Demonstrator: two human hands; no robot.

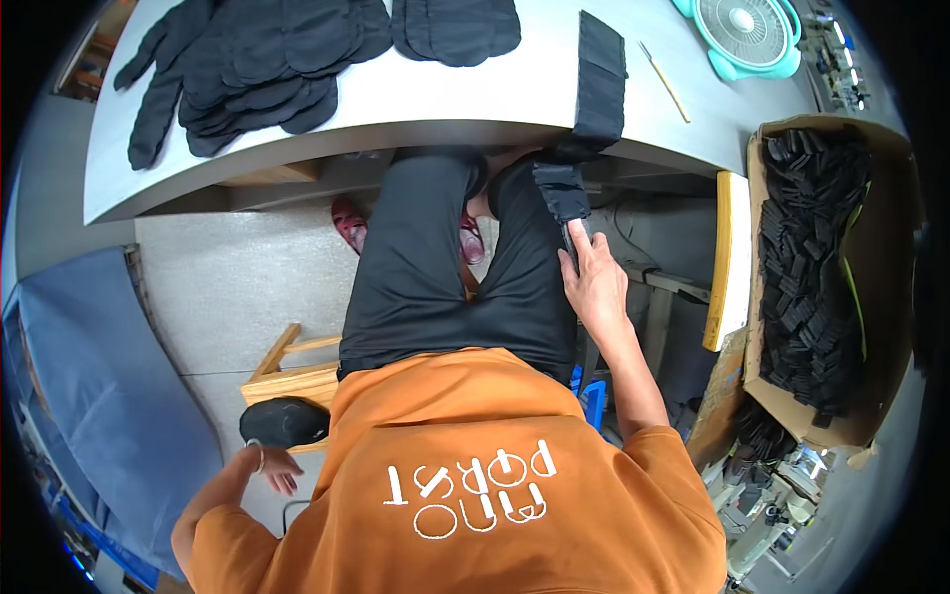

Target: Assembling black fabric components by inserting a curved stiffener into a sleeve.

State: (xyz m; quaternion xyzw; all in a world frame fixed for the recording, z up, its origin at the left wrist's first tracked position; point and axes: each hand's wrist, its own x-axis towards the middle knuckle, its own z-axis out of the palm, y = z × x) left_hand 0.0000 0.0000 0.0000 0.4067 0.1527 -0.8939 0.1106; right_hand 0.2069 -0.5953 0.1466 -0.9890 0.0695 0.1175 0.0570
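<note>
My right hand (597, 275) is over my right thigh, its index finger and thumb closed at the lower end of a black fabric strip (561, 190). A dark piece under the fingers is partly hidden. Upward from there, the strip drapes over the table edge, and its flat far part (601, 84) lies on the tabletop. Low at my left side hangs my left hand (279, 468), holding nothing, with its fingers loosely apart. It is nearest to a black pad (284, 423) on a wooden stool (297, 384).
Stacked black fabric pieces (262, 59) cover the white table's (416, 99) left part. A thin yellow-handled tool (668, 87) and a turquoise fan (740, 30) are at right. A cardboard box (886, 297) holds many black pieces. Blue cloth (109, 366) drapes at left.
</note>
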